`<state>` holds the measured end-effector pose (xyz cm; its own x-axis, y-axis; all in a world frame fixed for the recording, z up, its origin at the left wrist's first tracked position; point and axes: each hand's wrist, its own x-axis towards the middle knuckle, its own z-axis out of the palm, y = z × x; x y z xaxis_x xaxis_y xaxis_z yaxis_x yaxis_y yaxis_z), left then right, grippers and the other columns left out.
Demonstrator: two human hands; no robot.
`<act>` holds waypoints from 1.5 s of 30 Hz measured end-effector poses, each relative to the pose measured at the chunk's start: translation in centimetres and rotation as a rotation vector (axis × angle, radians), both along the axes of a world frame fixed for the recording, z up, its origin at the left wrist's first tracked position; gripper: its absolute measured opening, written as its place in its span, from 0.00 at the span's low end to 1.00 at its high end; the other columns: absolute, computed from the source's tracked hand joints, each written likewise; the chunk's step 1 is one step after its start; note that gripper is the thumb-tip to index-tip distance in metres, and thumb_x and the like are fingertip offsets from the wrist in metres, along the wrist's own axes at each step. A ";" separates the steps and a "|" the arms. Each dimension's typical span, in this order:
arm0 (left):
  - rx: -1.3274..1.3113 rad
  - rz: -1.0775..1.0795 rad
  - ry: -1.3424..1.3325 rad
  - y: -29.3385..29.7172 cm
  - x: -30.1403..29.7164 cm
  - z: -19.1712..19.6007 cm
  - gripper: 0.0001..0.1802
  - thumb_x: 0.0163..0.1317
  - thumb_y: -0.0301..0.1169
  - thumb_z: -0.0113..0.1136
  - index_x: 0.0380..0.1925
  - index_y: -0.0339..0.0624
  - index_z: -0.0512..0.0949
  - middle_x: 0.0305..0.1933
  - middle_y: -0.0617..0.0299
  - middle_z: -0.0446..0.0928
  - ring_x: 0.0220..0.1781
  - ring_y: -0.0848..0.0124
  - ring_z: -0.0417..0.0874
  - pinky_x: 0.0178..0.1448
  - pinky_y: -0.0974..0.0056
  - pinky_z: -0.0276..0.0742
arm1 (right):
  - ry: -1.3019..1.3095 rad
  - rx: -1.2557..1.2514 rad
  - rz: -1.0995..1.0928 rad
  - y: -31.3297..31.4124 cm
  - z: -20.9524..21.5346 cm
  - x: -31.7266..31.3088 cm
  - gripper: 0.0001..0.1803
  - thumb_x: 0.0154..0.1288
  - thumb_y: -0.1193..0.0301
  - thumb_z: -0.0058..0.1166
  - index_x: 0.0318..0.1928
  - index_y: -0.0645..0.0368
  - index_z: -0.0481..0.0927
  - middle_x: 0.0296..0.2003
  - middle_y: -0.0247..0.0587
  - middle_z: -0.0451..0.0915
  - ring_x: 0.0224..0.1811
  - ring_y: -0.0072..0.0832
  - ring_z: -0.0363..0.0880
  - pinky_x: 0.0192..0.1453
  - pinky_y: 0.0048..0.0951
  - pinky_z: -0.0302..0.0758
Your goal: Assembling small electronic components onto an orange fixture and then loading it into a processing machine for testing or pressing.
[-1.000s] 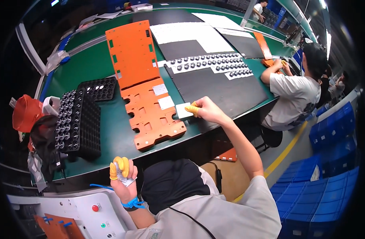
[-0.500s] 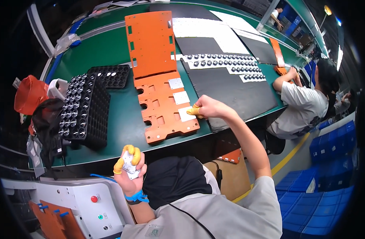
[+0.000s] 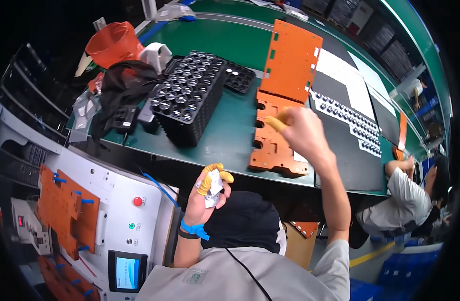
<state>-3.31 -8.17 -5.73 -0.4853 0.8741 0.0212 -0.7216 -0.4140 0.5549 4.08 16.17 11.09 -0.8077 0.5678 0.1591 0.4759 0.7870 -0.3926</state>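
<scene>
My left hand (image 3: 199, 200), with yellow finger cots, a blue wrist strap and a dark band, is closed around a few small white square boards (image 3: 215, 186) in front of the bench edge. My right hand (image 3: 306, 133), also wearing yellow finger cots, hovers over the orange hinged fixture (image 3: 270, 156). Motion smears its fingertips, and whether anything sits between them cannot be made out. The fixture's lid (image 3: 292, 65) lies folded back. A corner of one white board (image 3: 300, 157) shows in the base; my hand and wrist hide the rest of that side.
Left of the fixture stands a tall stack of black trays (image 3: 190, 100) with clear lenses, beside a low black tray (image 3: 238, 78). A dark mat (image 3: 342, 153) bears rows of black round parts (image 3: 347, 115). A white machine (image 3: 117, 188) stands at left; a co-worker (image 3: 403, 200) sits at right.
My right hand has lifted off the white board at the fixture's right side and moved left over the base. My left hand still holds its boards. The whole view has swung left.
</scene>
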 end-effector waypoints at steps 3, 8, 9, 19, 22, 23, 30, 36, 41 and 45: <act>-0.061 0.086 0.086 -0.7 0.3 0.8 0.24 0.78 0.44 0.48 0.66 0.42 0.65 0.56 0.45 0.80 0.38 0.63 0.84 0.27 0.72 0.77 | 0.281 -0.052 0.275 -3.3 -1.2 -5.2 0.13 0.61 0.64 0.70 0.39 0.61 0.88 0.30 0.43 0.84 0.27 0.30 0.81 0.33 0.33 0.76; -0.152 0.149 0.182 -1.8 0.3 0.7 0.26 0.77 0.45 0.51 0.66 0.41 0.63 0.56 0.43 0.80 0.33 0.67 0.84 0.27 0.73 0.77 | 0.356 0.055 0.340 -6.6 -2.0 -11.3 0.15 0.60 0.61 0.71 0.38 0.60 0.88 0.28 0.42 0.84 0.29 0.37 0.83 0.33 0.38 0.76; -0.150 0.147 0.184 -1.9 0.3 0.9 0.26 0.77 0.45 0.51 0.66 0.41 0.63 0.56 0.43 0.80 0.33 0.67 0.84 0.27 0.73 0.77 | 0.311 0.035 0.300 -6.9 -1.8 -11.9 0.15 0.60 0.60 0.70 0.37 0.61 0.88 0.28 0.42 0.84 0.29 0.38 0.84 0.33 0.38 0.77; -0.168 0.142 0.260 -2.0 -0.2 1.3 0.29 0.73 0.47 0.59 0.63 0.38 0.66 0.45 0.51 0.82 0.31 0.74 0.81 0.30 0.74 0.75 | 0.204 0.002 0.245 -7.3 -0.2 -14.0 0.17 0.55 0.59 0.71 0.28 0.63 0.87 0.21 0.49 0.83 0.26 0.44 0.85 0.34 0.41 0.79; -0.090 0.118 0.183 -1.3 -0.2 1.7 0.30 0.72 0.47 0.60 0.62 0.36 0.68 0.42 0.55 0.81 0.31 0.76 0.79 0.30 0.74 0.73 | 0.366 -0.047 0.215 -7.0 0.1 -12.2 0.19 0.55 0.58 0.71 0.29 0.64 0.86 0.21 0.49 0.82 0.26 0.43 0.84 0.33 0.39 0.78; -0.061 0.147 0.171 -1.1 -0.2 1.8 0.30 0.71 0.47 0.61 0.62 0.35 0.69 0.41 0.57 0.81 0.30 0.76 0.78 0.29 0.74 0.72 | 0.391 -0.118 0.225 -7.0 0.3 -11.1 0.17 0.56 0.63 0.72 0.32 0.66 0.85 0.23 0.43 0.82 0.25 0.32 0.82 0.33 0.32 0.77; -0.027 0.128 0.061 0.5 0.3 2.8 0.42 0.59 0.48 0.73 0.67 0.36 0.69 0.55 0.62 0.81 0.38 0.78 0.80 0.31 0.75 0.72 | 0.540 -0.745 0.372 -7.5 -1.9 -0.1 0.08 0.61 0.76 0.64 0.40 0.61 0.80 0.31 0.25 0.77 0.32 0.11 0.75 0.35 0.16 0.71; -0.024 0.183 0.166 2.1 1.7 4.2 0.42 0.53 0.36 0.80 0.66 0.35 0.70 0.62 0.57 0.78 0.62 0.68 0.81 0.63 0.64 0.79 | 0.519 -0.855 0.429 -6.9 -6.2 5.3 0.15 0.62 0.79 0.64 0.51 0.64 0.85 0.32 0.29 0.76 0.32 0.15 0.74 0.37 0.19 0.72; -0.027 0.331 0.452 4.0 3.5 4.5 0.38 0.53 0.29 0.80 0.63 0.34 0.73 0.61 0.54 0.79 0.61 0.66 0.81 0.66 0.61 0.76 | 0.551 -0.808 0.410 -5.6 -6.8 6.8 0.18 0.59 0.80 0.63 0.51 0.63 0.85 0.29 0.29 0.75 0.27 0.15 0.72 0.32 0.19 0.69; -0.056 0.351 0.543 5.0 4.7 5.1 0.38 0.54 0.29 0.80 0.63 0.34 0.72 0.61 0.56 0.79 0.60 0.69 0.81 0.63 0.65 0.77 | 0.560 -0.779 0.378 -5.0 -6.9 8.0 0.16 0.59 0.79 0.67 0.49 0.64 0.86 0.29 0.31 0.78 0.31 0.18 0.75 0.36 0.20 0.73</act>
